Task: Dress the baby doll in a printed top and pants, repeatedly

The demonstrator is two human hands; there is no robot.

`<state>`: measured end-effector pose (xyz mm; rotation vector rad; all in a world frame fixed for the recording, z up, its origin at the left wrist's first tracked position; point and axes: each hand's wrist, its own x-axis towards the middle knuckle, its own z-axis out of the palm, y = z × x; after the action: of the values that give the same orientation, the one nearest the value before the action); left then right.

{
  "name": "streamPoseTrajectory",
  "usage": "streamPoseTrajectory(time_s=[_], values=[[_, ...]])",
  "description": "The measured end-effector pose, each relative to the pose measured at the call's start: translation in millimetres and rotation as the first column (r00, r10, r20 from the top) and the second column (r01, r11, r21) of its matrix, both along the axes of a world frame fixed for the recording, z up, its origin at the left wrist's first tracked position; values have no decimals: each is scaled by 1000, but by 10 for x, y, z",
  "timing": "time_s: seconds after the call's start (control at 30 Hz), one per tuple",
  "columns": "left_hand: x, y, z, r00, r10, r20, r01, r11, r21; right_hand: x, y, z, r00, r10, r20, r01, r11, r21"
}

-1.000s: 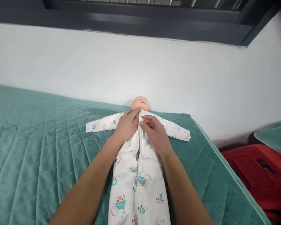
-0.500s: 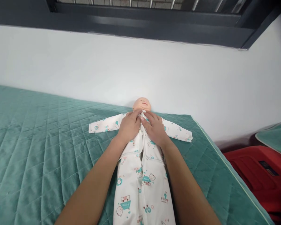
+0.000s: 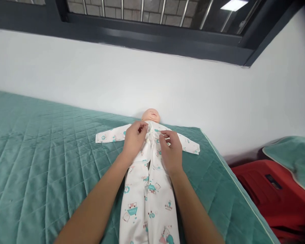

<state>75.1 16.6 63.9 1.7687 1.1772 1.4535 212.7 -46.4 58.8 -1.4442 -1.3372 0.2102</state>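
Doll, its bare head (image 3: 151, 115) near the white wall (image 3: 91, 78), lies face up on a green quilted cover (image 3: 66, 152), dressed in a white printed garment (image 3: 162, 189); 2 sleeves spread out to either side, 2 long leg parts running toward the wearer of the camera. Left hand (image 3: 135, 139) over the chest just below the chin, fingers bent, grip narrow, thumb and index close together at the cloth; cannot tell whether a fold is pinched between them. Right hand (image 3: 171, 149) on the opposite side of the front opening, fingers curled, grip likewise narrow; cannot tell whether it holds fabric. The 2 hands are apart, a strip of garment front showing between them. Beyond the wall's upper edge: dark window frame (image 3: 142, 39) with metal bars (image 3: 142, 10). At far right, beside the cover: red object (image 3: 269, 193), green cloth (image 3: 292, 156) partly over it
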Motion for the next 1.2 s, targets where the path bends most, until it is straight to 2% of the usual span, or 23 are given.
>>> streamPoseTrajectory(time_s=[0.07,0.17,0.27,0.47,0.57,0.63,0.7,0.8,0.9,1.0,1.1,1.2], values=[[-48,-143,-11,998,-39,39,42,997,-60,-82,-162,20,999,36,20,-35,999,-41],[-148,-364,-63,994,-106,-6,105,987,-118,-169,-338,31,992,121,39,-111,976,-188],[-227,-489,-115,989,-137,-53,130,983,-127,-206,-400,39,986,128,110,-92,954,-285],[-204,-422,-147,975,-147,-164,135,987,-82,-240,-354,45,982,84,169,-28,950,-311],[-198,-410,-123,976,-148,-162,139,988,-66,-258,-343,40,989,46,143,1,951,-310],[-215,-444,-83,970,-193,-149,186,981,-55,-255,-341,35,992,26,124,15,950,-313],[-237,-494,-31,960,-262,-103,254,964,-80,-233,-336,26,997,23,71,-1,952,-307],[-255,-557,34,946,-324,31,323,923,-208,-165,-314,1,991,68,-117,-99,952,-289],[-248,-578,53,939,-328,104,344,888,-306,-89,-282,-27,937,100,-336,-183,957,-227],[-246,-572,43,933,-336,129,359,875,-324,-45,-261,-47,867,141,-479,-245,956,-162],[-264,-559,35,918,-365,154,396,863,-315,-43,-259,-59,838,176,-516,-285,948,-140],[-283,-550,42,912,-368,183,409,853,-323,-59,-270,-68,860,193,-473,-291,946,-144]])
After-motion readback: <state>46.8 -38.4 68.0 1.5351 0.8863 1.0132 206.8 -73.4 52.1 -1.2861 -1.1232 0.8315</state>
